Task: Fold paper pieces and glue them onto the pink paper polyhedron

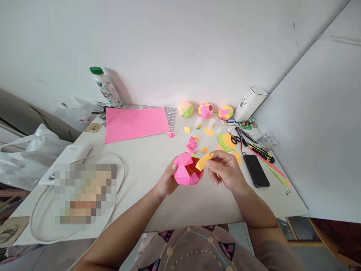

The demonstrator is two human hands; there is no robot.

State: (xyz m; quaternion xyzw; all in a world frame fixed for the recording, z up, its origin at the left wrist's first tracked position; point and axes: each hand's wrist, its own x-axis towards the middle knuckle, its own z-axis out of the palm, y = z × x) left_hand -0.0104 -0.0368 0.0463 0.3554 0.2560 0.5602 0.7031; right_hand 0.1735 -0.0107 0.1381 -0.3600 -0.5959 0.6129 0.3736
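Note:
A pink faceted paper ball [184, 172] with an opening on its right side rests in my left hand [167, 180], whose fingers are wrapped round its left side. Inside the opening the paper looks orange-red. My right hand [227, 170] pinches a folded yellow-orange paper strip [203, 162] between thumb and fingers, at the ball's opening. I cannot tell whether the strip touches the ball. Just beyond the ball lie several folded pink paper pieces [191, 144] and a small orange paper piece [204, 149].
Three finished paper balls [205, 110] line the wall. A pink sheet [135, 123] lies at left, near a green-capped bottle [108, 88]. On the right are scissors [234, 139], a utility knife [261, 153], a phone [256, 170] and coloured paper [226, 141]. A white cable [123, 169] loops at left.

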